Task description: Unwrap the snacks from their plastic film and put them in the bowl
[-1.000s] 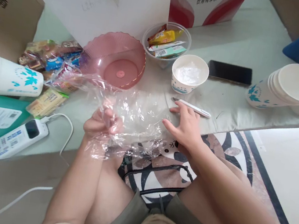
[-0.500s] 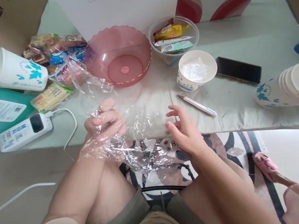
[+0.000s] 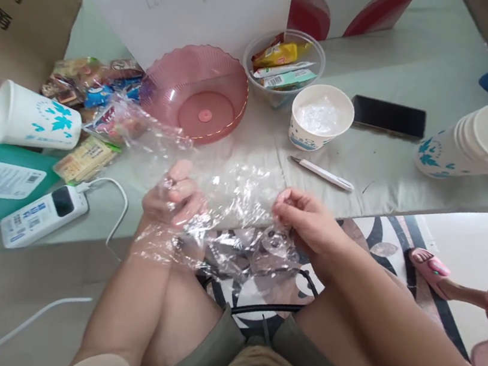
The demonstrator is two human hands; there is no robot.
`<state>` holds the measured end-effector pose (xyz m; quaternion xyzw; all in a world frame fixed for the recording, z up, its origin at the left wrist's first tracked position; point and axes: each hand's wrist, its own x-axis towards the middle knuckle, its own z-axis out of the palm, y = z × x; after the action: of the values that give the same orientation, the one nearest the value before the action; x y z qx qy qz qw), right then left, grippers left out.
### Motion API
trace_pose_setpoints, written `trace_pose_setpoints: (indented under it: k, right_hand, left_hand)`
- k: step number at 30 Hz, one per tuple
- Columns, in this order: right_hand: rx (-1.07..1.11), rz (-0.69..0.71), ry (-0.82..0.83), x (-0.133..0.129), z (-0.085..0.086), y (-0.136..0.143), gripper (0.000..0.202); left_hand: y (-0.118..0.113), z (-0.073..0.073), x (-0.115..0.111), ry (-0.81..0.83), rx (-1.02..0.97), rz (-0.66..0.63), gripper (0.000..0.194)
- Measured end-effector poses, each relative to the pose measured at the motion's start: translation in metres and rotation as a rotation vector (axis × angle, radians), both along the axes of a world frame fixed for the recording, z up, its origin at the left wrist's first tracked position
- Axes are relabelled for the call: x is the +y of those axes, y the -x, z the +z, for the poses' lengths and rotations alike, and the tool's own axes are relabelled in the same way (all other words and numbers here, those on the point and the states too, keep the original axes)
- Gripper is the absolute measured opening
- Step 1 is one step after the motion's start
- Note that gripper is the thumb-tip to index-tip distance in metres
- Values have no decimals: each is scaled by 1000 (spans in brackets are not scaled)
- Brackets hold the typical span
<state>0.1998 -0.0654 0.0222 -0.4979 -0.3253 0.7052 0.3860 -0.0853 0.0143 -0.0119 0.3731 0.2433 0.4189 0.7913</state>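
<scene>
A thin, clear plastic bag [image 3: 239, 200] stretches between my hands above the table's front edge. My left hand [image 3: 181, 195] is behind or inside the film, fingers curled, gripping it. At the bag's right edge, my right hand [image 3: 306, 219] pinches the film between thumb and fingers. Just beyond the hands lie a white pen [image 3: 321, 174] and a paper cup [image 3: 307, 138] with crumpled clear plastic [image 3: 319, 114] in it. The pink scalloped bowl [image 3: 168, 72] stands behind my left hand.
Wrapped snacks [image 3: 106, 97], a tipped paper cup [image 3: 37, 117] and a power bank [image 3: 44, 215] with a white cable are at left. A clear snack tub [image 3: 258, 82], a phone [image 3: 388, 116] and stacked paper cups [image 3: 442, 147] stand farther back and right. Another person's foot [image 3: 429, 267] shows on the floor.
My right hand has closed its spread fingers onto the bag's right edge. The film now reaches across to it. My left hand keeps nearly the same place.
</scene>
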Motion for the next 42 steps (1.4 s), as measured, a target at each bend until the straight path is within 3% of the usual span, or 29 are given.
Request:
trace_pose_setpoints:
  k: [2, 5, 9, 12, 16, 20, 24, 27, 31, 37, 42]
  right_hand:
    - [-121, -180, -75, 4, 2, -8, 28]
    - [-342, -364, -181, 11, 4, -22, 26]
    - [-583, -410, -308, 17, -1, -33, 18]
    - [-696, -429, -374, 18, -7, -39, 17]
    - [-790, -569, -517, 18, -11, -46, 23]
    - [-754, -616, -588, 15, -11, -49, 27]
    - [-555, -300, -436, 16, -10, -51, 39]
    - [-578, -138, -284, 18, -11, -52, 28]
    - [-623, -240, -339, 19, -14, -53, 25]
    - [-449, -413, -571, 14, -11, -53, 16]
    - [-283, -456, -560, 11, -3, -60, 26]
  left_hand:
    - [-3, 22, 1, -53, 12, -27, 41]
    - [-11, 39, 5, -39, 205, -125, 49]
    - [-22, 40, 9, -26, 496, -125, 37]
    - [-31, 38, 9, -11, 696, -45, 31]
    - [-36, 36, 9, -51, 865, 61, 35]
    - [-31, 37, 10, -106, 739, 148, 37]
    - [-24, 41, 11, -86, 622, 205, 33]
    - [-22, 42, 12, -54, 679, 165, 28]
    - [-21, 41, 15, -26, 778, 130, 19]
    - [-17, 49, 11, 9, 556, 179, 27]
    - [-11, 55, 9, -7, 393, 106, 38]
